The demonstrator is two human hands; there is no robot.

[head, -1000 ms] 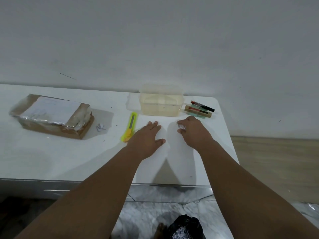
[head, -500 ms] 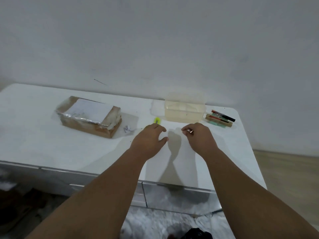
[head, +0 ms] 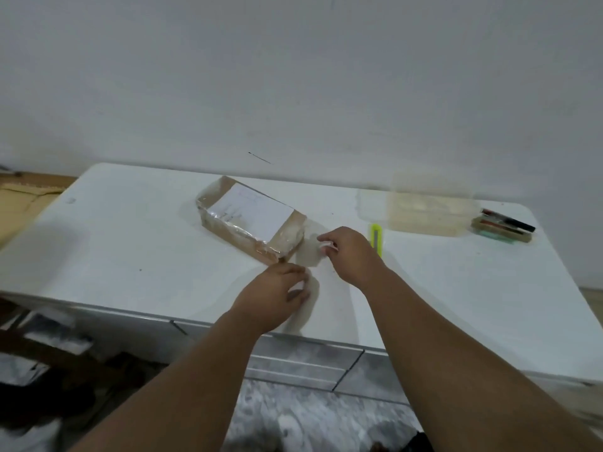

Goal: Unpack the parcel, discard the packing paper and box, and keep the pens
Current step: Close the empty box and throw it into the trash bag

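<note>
The parcel (head: 251, 228), a brown box wrapped in clear tape with a white label, lies in the middle of the white table (head: 130, 243). My right hand (head: 354, 257) is just right of the parcel's near end, its fingertips pinched on a small white paper scrap (head: 328, 245). My left hand (head: 277, 296) hovers by the parcel's near corner with its fingers loosely curled and nothing in it. The pens (head: 504, 225) lie in a small pile at the far right of the table.
A yellow cutter (head: 376, 236) lies behind my right hand, partly hidden. A clear plastic container (head: 427, 212) stands between the cutter and the pens. Drawers run under the table's front edge. Cardboard lies on the floor at the far left.
My view has swung left. Both hands have moved left from in front of the container to the parcel's near end, and the right hand now sits where a scrap lay by the parcel.
</note>
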